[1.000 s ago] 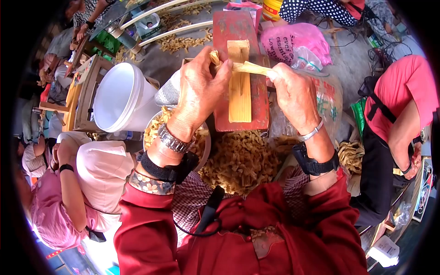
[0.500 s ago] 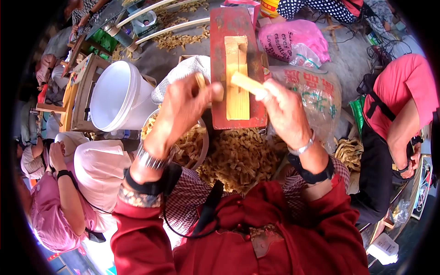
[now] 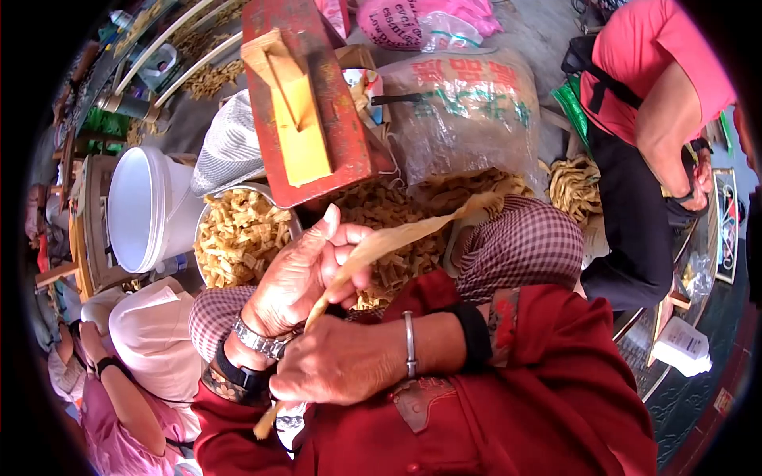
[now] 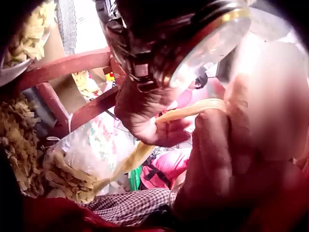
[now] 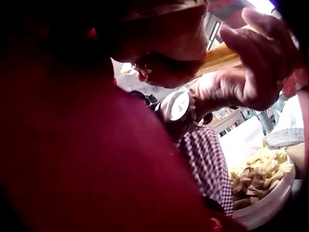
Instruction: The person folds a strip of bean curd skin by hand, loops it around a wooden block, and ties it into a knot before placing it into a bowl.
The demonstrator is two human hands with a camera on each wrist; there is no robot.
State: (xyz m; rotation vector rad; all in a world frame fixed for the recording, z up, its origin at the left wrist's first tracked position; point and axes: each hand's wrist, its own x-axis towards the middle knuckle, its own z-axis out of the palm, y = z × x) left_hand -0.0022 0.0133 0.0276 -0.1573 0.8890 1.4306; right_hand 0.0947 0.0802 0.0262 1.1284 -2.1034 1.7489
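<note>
My right hand (image 3: 341, 361) is curled around a long, thin, pale-yellow dried strip (image 3: 397, 238), low in front of the red shirt. The strip's short end pokes out below that hand, and its long end stretches up to the right over the checked knee. My left hand (image 3: 305, 270), wearing a metal watch, is just above the right one; the strip crosses its loosely bent fingers and its thumb stands away from it. In the left wrist view the strip (image 4: 188, 108) runs from the left fingers into the right hand (image 4: 212, 140). Sleeve and arm cover much of the right wrist view.
Beyond the hands a red bench (image 3: 349, 159) bears a grooved wooden block (image 3: 305, 147). Cut pieces (image 3: 381, 206) lie heaped below; more fill a bowl (image 3: 295, 222). A white bucket (image 3: 135, 210) stands left, a clear sack (image 3: 476, 95) beyond. People sit on both sides.
Both hands have come down from the bench toward the body. The short pieces they held at the block are gone from them, and the right hand now holds a long strip. The view has turned right.
</note>
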